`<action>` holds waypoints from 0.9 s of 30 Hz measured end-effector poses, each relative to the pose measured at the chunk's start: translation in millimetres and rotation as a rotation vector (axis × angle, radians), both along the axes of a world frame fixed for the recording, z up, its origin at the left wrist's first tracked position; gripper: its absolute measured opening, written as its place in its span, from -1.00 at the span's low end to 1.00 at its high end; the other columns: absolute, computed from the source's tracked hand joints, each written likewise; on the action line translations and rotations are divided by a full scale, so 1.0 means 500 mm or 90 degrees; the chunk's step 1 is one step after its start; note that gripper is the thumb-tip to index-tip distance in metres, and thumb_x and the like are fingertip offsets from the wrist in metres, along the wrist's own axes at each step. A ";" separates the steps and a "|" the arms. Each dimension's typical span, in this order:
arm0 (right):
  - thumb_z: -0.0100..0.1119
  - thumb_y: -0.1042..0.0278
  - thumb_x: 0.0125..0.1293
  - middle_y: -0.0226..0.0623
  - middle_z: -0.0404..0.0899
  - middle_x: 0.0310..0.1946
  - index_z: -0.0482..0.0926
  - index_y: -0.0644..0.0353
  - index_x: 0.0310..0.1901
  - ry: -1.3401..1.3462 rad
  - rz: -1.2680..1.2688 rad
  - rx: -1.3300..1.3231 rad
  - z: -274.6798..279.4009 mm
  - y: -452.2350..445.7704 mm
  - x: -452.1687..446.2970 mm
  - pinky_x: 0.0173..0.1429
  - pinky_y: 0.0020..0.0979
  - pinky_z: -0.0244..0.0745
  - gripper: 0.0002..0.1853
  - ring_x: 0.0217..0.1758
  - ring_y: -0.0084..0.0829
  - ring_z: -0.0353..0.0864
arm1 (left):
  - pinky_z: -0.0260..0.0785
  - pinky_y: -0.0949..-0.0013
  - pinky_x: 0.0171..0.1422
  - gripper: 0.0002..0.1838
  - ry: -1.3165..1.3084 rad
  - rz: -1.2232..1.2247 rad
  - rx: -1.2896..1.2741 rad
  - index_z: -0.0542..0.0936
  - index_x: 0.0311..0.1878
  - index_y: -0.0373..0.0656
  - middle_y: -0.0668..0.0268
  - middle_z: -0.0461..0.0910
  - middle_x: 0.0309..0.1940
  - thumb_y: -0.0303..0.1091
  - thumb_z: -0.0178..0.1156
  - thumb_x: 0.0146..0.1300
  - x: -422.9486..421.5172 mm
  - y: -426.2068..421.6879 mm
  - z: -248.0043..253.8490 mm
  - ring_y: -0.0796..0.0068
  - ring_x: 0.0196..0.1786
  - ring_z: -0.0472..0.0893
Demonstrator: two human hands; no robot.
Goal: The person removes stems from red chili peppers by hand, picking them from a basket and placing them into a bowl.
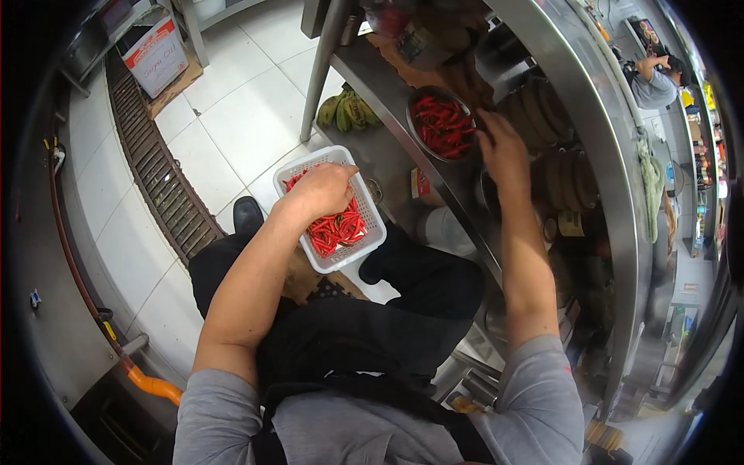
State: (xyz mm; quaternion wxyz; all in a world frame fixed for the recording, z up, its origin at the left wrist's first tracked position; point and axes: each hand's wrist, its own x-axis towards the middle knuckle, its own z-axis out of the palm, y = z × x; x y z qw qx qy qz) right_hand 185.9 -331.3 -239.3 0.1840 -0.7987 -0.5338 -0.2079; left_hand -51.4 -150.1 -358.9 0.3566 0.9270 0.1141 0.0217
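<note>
A white perforated plastic basket [374,225] with red chili peppers [339,231] in it sits in front of my knees. My left hand [322,190] lies over the far half of the basket, fingers bent down. One finger reaches the right rim, and the other fingertips are hidden. On the lower shelf stands a round metal bowl [411,128], filled with more red chili peppers [443,124]. My right hand [504,147] is at the bowl's right rim with thumb and fingers apart. I see nothing in its grasp; whether it touches the rim, I cannot tell.
Steel shelving [465,213] with stacked dishes runs along my right. Green bananas [346,111] lie near its leg. A floor drain grate [151,147] and an open carton [159,62] are to the left. Another person [655,85] is at the far right.
</note>
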 end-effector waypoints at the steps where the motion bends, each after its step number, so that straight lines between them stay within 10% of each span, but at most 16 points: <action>1: 0.22 0.41 0.18 -0.17 0.62 -0.15 0.62 0.16 -0.05 -0.005 0.007 -0.002 -0.005 0.015 0.009 -0.02 -0.26 0.50 -0.73 -0.07 -0.11 0.60 | 0.36 0.10 0.20 -0.56 -0.012 0.010 -0.002 0.50 0.11 -0.34 -0.12 0.58 -0.09 -0.42 0.12 0.13 -0.001 0.002 0.002 -0.04 0.08 0.53; 6: 0.26 0.47 0.09 -0.17 0.58 -0.27 0.65 0.17 -0.23 -0.017 0.013 -0.241 -0.002 0.032 0.036 -0.06 -0.16 0.48 -0.82 -0.12 -0.08 0.57 | 0.37 0.10 0.19 -0.57 -0.015 0.039 -0.016 0.51 0.10 -0.32 -0.12 0.59 -0.11 -0.42 0.12 0.13 -0.009 0.011 0.017 -0.04 0.06 0.54; 19: 0.28 0.46 0.08 -0.15 0.57 -0.19 0.57 0.19 -0.08 -0.012 0.022 -0.060 -0.018 0.024 -0.012 -0.07 -0.17 0.50 -0.68 -0.10 -0.12 0.57 | 0.35 0.09 0.23 -0.57 0.028 0.001 0.009 0.52 0.12 -0.28 -0.10 0.59 -0.07 -0.40 0.15 0.14 -0.004 -0.006 0.001 -0.04 0.09 0.53; 27: 0.25 0.45 0.09 -0.15 0.59 -0.21 0.61 0.24 -0.27 -0.056 0.074 -0.228 -0.015 0.014 0.005 -0.03 -0.13 0.46 -0.85 -0.09 -0.09 0.56 | 0.35 0.10 0.24 -0.56 0.034 0.018 0.006 0.51 0.13 -0.28 -0.08 0.58 -0.05 -0.41 0.13 0.14 -0.006 -0.004 0.021 -0.03 0.09 0.53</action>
